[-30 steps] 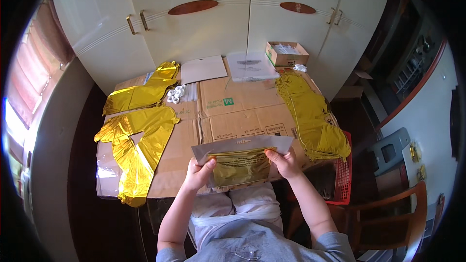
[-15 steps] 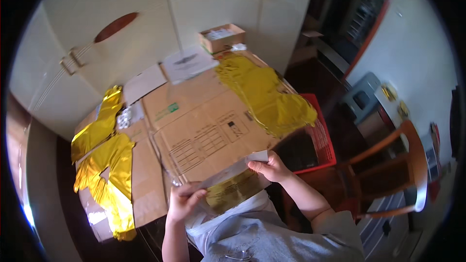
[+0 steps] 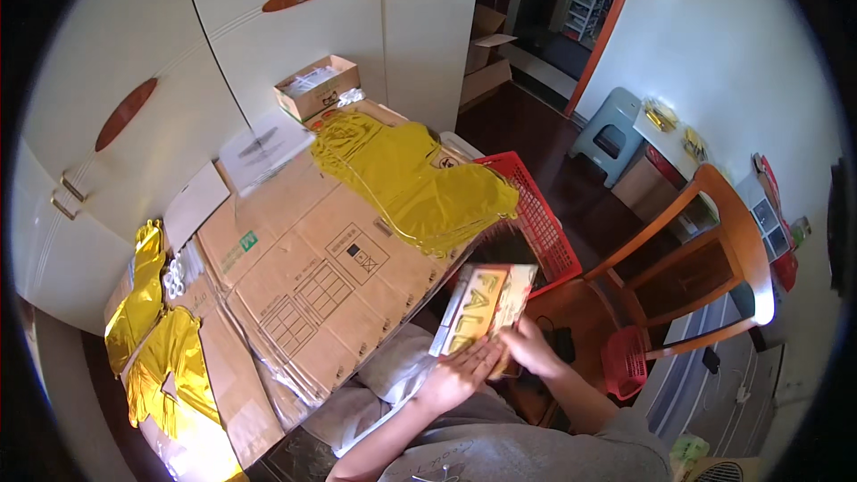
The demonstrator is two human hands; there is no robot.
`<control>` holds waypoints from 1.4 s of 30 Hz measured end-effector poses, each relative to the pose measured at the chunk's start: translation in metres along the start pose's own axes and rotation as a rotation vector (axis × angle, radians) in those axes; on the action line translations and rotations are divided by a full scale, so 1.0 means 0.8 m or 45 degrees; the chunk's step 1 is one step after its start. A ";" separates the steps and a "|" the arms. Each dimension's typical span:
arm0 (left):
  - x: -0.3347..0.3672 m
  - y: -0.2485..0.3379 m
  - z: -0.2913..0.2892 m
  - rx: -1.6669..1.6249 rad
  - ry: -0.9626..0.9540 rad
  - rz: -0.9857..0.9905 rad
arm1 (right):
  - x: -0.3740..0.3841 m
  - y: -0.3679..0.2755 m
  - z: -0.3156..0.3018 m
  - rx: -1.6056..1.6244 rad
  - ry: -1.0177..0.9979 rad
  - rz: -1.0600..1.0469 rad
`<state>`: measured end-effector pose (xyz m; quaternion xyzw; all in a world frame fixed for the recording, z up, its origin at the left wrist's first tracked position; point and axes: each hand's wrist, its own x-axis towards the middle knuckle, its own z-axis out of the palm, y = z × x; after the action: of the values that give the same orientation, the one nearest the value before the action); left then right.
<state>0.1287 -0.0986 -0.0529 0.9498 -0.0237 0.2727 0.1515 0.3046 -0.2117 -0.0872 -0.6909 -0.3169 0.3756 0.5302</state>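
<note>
A flat printed packet [image 3: 486, 302] with large golden letter shapes tilts in front of my body, to the right of the table's near edge. My left hand [image 3: 453, 382] is closed on its lower edge, with the fingers lying across the front. Beside it, my right hand [image 3: 528, 350] grips the lower right side of the same packet. Whatever lies under the fingers is hidden. Crumpled gold foil balloons spread over the table: one flat foil piece [image 3: 420, 180] at the far right, another foil piece [image 3: 170, 375] at the left.
Flattened brown cardboard [image 3: 295, 259] covers the table. An open cardboard box [image 3: 320, 89] stands at its back, against white cabinets [image 3: 295, 27]. Right of the table are a red plastic basket [image 3: 536, 223], a wooden chair [image 3: 723, 250] and a grey-blue stool [image 3: 610, 129].
The packet has swung to the right and now shows its printed golden-letter face. Both hands have come close together at its lower end. My view has turned to the right.
</note>
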 end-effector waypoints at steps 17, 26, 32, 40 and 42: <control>-0.168 -0.021 -0.005 -0.204 -0.024 -0.924 | 0.266 0.185 -0.220 -1.690 0.133 0.460; -0.183 -0.017 -0.001 -0.204 -0.016 -1.019 | 0.274 0.217 -0.234 -1.583 0.083 0.632; -0.149 -0.025 -0.011 -0.288 0.099 -1.026 | 0.200 0.079 -0.091 -1.329 0.039 0.140; -0.141 0.010 -0.014 -1.462 0.134 -1.249 | -0.001 -0.026 0.177 0.281 -0.652 -0.497; -0.174 0.019 -0.015 -1.638 0.304 -1.202 | -0.013 -0.025 0.210 0.581 -0.760 -0.487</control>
<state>0.0022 -0.1146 -0.1124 0.5509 0.2440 0.2127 0.7692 0.1548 -0.1326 -0.0918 -0.3454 -0.4877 0.5148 0.6147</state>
